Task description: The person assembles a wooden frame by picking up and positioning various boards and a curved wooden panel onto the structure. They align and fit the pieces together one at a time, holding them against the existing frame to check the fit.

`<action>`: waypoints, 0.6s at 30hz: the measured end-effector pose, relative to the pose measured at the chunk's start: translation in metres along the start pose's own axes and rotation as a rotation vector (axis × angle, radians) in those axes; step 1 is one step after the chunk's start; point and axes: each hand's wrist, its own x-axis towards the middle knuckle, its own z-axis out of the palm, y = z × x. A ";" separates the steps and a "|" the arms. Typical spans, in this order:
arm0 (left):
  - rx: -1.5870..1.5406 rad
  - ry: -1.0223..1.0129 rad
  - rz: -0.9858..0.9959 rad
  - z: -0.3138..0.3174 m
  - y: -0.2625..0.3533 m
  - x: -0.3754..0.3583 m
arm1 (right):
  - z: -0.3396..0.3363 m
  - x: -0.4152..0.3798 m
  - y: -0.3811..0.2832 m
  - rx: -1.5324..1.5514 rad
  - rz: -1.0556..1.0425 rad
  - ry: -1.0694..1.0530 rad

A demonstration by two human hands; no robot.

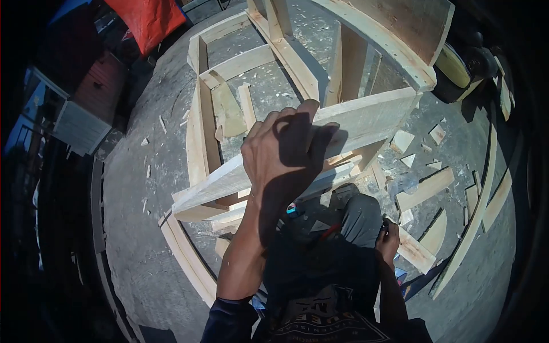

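Observation:
My left hand reaches up in front of me, its fingers curled over the upper edge of a pale wooden board. The board runs across a wooden frame of joined planks. Low on the right, beside my knee, my right hand is closed around a small dark thing, mostly hidden by the fingers. A curved wooden rail joins the frame near the board's right end. Under the board, a small blue-green object is partly visible, too little to name.
Wood offcuts and chips litter the concrete floor. Long curved strips lie at the right, near a dark and yellow object. A red sheet hangs at the upper left, above a box-like cabinet.

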 end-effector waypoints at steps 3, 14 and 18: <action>0.042 0.014 0.058 -0.003 -0.002 -0.016 | 0.007 0.002 0.025 0.313 0.244 -0.038; 0.341 0.228 -0.477 -0.060 -0.116 -0.296 | 0.127 -0.004 0.096 0.235 -0.062 -0.939; 0.513 0.033 -1.398 -0.081 -0.209 -0.530 | 0.137 -0.023 0.056 0.216 -0.190 -1.030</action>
